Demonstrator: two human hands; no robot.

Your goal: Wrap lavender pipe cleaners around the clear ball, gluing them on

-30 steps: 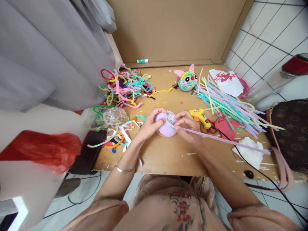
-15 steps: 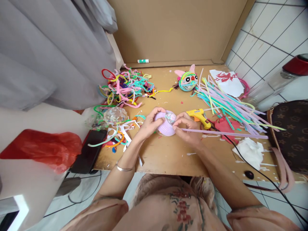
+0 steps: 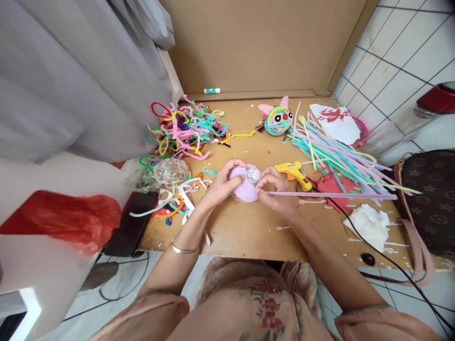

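Cluttered with pipe cleaners, the desk (image 3: 249, 232) is seen from above. At its centre, a lilac-wrapped ball (image 3: 243, 187) is clasped by the left hand (image 3: 221, 185); a lilac pipe cleaner (image 3: 334, 194), stretching toward 3 o'clock, is pinched closed in the right hand (image 3: 275, 192) grip.

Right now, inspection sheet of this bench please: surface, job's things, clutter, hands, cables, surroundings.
Surface: wooden table, glue-spotted.
Job's things: lilac-wrapped ball; lilac pipe cleaner running right from it.
Clutter: tangled pipe cleaners, straight bundle, finished ball face, yellow glue gun, clear faceted ball, tissue.
Hands: left hand cups the ball; right hand pinches the pipe cleaner against it.
Cables: black cord from glue gun off the table's right edge.
Surroundings: cardboard backboard, grey curtain, tiled wall, brown bag.
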